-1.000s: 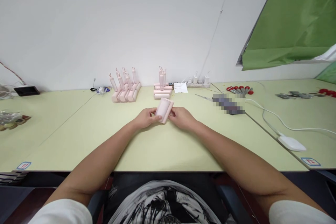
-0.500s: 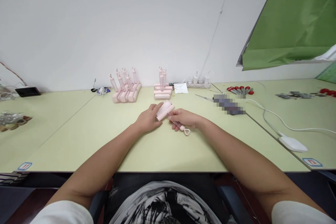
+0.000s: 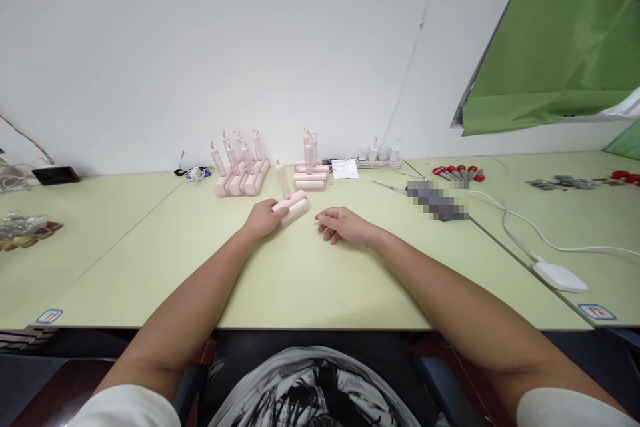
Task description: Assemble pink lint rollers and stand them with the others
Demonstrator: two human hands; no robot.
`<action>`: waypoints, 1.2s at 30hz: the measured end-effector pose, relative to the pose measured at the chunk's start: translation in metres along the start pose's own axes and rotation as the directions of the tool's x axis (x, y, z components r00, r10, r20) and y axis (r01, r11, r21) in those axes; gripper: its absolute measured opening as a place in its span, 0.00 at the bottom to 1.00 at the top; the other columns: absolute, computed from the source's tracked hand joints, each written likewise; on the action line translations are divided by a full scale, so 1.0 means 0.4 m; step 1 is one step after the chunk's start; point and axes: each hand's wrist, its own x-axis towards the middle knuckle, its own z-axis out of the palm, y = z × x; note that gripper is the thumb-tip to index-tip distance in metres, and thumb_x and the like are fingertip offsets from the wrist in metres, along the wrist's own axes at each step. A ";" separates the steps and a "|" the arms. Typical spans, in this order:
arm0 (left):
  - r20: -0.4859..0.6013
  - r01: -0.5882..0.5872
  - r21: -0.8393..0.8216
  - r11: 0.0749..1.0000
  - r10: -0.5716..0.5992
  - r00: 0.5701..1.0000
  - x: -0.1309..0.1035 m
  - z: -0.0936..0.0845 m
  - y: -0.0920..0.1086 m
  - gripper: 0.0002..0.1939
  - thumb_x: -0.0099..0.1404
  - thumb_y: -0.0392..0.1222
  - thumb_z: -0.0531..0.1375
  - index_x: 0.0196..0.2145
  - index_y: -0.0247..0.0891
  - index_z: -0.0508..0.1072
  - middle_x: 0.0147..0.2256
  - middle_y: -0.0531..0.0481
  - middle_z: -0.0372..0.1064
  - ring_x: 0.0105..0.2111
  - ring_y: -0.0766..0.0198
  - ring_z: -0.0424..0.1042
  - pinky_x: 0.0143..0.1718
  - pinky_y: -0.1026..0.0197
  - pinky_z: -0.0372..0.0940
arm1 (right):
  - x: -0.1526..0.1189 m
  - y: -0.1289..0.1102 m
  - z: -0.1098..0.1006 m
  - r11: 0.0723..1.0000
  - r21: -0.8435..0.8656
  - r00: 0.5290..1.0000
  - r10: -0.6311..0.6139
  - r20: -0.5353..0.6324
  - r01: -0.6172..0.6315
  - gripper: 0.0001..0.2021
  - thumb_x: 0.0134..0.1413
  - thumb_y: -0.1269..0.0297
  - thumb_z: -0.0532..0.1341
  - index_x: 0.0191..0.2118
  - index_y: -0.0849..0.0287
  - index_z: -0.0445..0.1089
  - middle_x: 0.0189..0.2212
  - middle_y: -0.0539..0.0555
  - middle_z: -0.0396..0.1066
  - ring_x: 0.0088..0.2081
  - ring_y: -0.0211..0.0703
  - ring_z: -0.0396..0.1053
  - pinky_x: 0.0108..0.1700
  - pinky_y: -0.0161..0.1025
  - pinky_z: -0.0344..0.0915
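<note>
My left hand (image 3: 263,217) is closed around the left end of a pink lint roller (image 3: 295,208), low over the table. The roller's head lies slanted, and its pale handle stands up from the back. To its right, my right hand (image 3: 341,224) is empty, with loosely bent fingers apart from one another. Behind my left hand, several similar pink lint rollers (image 3: 236,183) stand side by side with handles upright. Another small group of pink lint rollers (image 3: 310,177) sits near the wall, straight behind the gap between my hands.
A white paper (image 3: 345,168) and a power strip (image 3: 379,163) lie along the wall. Right of my hands are a blurred dark item (image 3: 437,201), red-ended tools (image 3: 459,173) and a white corded device (image 3: 559,275). A black phone-like device (image 3: 56,175) is far left.
The roller has moved left with my left hand and turned so its handle points up and back. My right hand has let go of the handle.
</note>
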 end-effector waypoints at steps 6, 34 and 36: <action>-0.054 0.071 -0.017 0.997 -0.072 0.996 0.022 -0.030 -0.031 0.18 0.64 0.50 0.54 0.42 0.38 0.77 0.39 0.46 0.78 0.38 0.56 0.75 0.34 0.61 0.63 | 0.007 0.021 0.004 0.983 -0.167 0.997 -0.073 0.040 0.078 0.12 0.61 0.57 0.61 0.44 0.60 0.73 0.38 0.56 0.73 0.33 0.36 0.70 0.28 0.29 0.67; -0.300 0.221 0.293 0.930 -0.130 0.945 0.231 0.015 0.015 0.19 0.67 0.44 0.53 0.53 0.34 0.65 0.54 0.29 0.64 0.49 0.43 0.72 0.45 0.50 0.65 | 0.015 0.032 0.022 0.874 -0.437 0.977 -0.208 0.055 0.211 0.16 0.59 0.58 0.61 0.50 0.61 0.73 0.34 0.51 0.72 0.35 0.39 0.68 0.40 0.38 0.63; -0.285 0.226 0.303 0.926 -0.139 0.948 0.259 0.012 0.020 0.20 0.67 0.44 0.54 0.53 0.34 0.66 0.55 0.29 0.63 0.49 0.42 0.72 0.45 0.49 0.65 | 0.016 0.032 0.023 0.870 -0.441 0.975 -0.216 0.057 0.219 0.16 0.59 0.58 0.61 0.49 0.60 0.73 0.34 0.51 0.72 0.36 0.40 0.69 0.40 0.38 0.63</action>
